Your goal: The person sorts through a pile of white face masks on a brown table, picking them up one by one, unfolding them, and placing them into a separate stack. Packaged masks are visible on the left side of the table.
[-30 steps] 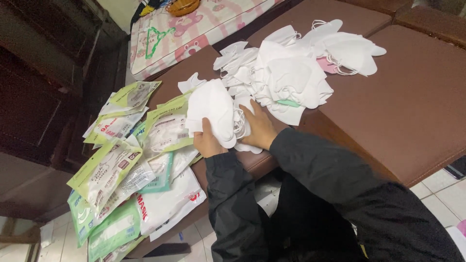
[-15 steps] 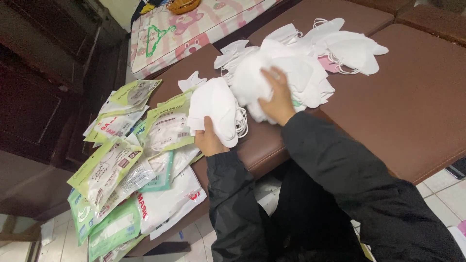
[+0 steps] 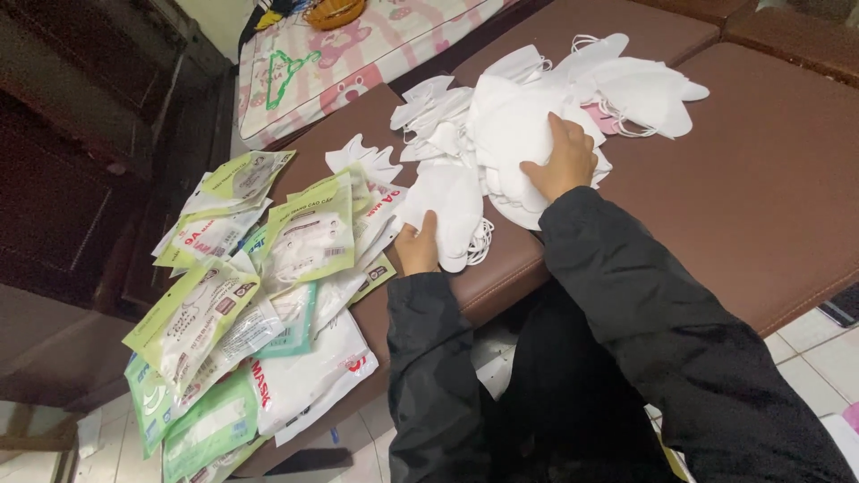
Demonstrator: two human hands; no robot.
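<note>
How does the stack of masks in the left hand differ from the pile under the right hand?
The stack of masks in the left hand is small, tidy and gripped at the cushion's edge. The pile under the right hand is far larger, loosely spread, with ear loops sticking out. Both are white, unpackaged masks.

A small stack of white folded face masks (image 3: 447, 210) stands in the left hand (image 3: 418, 248), ear loops dangling; just beside it, the right hand (image 3: 559, 161) presses a loose white mask heap (image 3: 537, 107).
</note>
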